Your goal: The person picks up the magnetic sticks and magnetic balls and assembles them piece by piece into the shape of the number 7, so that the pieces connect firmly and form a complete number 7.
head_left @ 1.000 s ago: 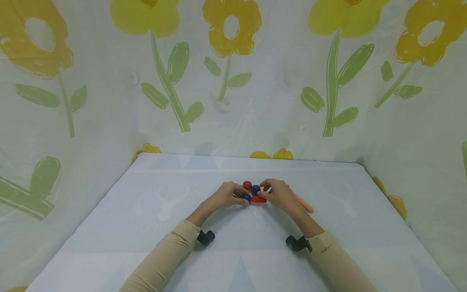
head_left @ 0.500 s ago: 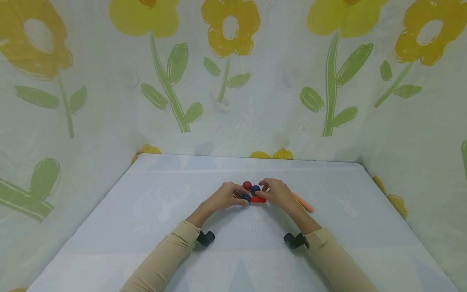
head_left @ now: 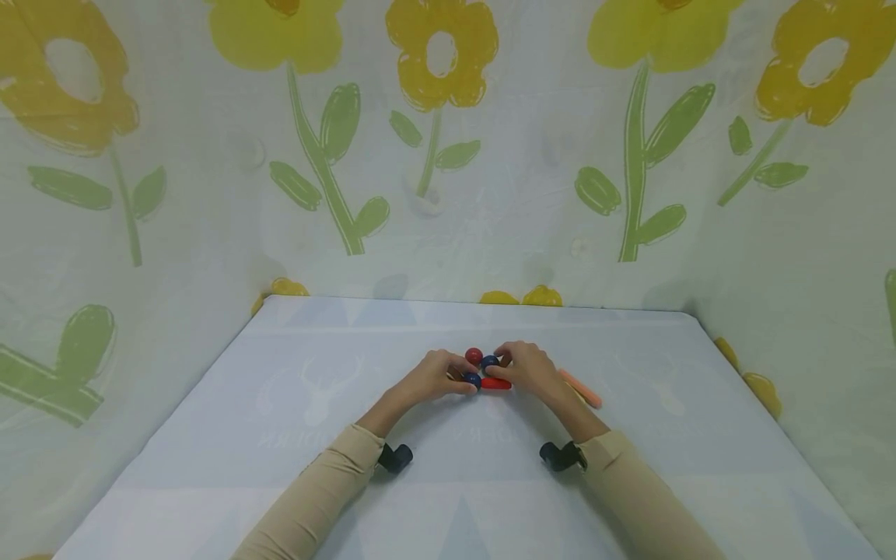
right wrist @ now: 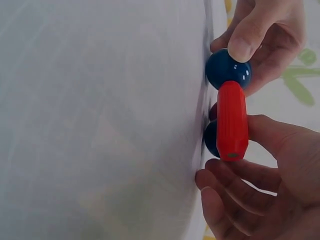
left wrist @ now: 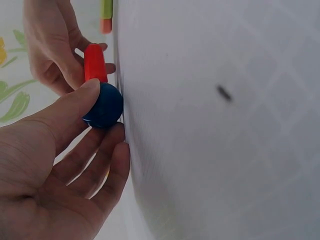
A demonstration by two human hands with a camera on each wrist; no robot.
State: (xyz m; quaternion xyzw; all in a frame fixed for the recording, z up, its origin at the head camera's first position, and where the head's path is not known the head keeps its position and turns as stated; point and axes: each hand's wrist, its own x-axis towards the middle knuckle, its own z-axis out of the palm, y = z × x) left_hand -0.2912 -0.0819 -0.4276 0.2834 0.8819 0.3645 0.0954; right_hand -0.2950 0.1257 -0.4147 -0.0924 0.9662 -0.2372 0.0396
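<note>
In the head view my left hand [head_left: 435,375] pinches a dark blue ball [left wrist: 106,106] between thumb and fingers. A short red stick [right wrist: 232,120] meets that ball at one end and points toward my right hand [head_left: 528,369]. Behind the red stick sits a second blue ball [head_left: 490,363]; the thumb and index finger of my right hand close around it. In the right wrist view the red stick partly hides this second ball [right wrist: 211,138]. A red ball [head_left: 474,355] lies just left of it, near my left fingertips.
An orange stick [head_left: 581,388] lies right of my right hand, with a yellowish edge beside it partly hidden by the forearm. The white table [head_left: 490,505] has patterned walls behind and at both sides. Each wrist wears a black camera mount [head_left: 396,457].
My right hand has shifted slightly left, bringing its thumb and index finger closer around the second blue ball. The left hand and its ball stay in place.
</note>
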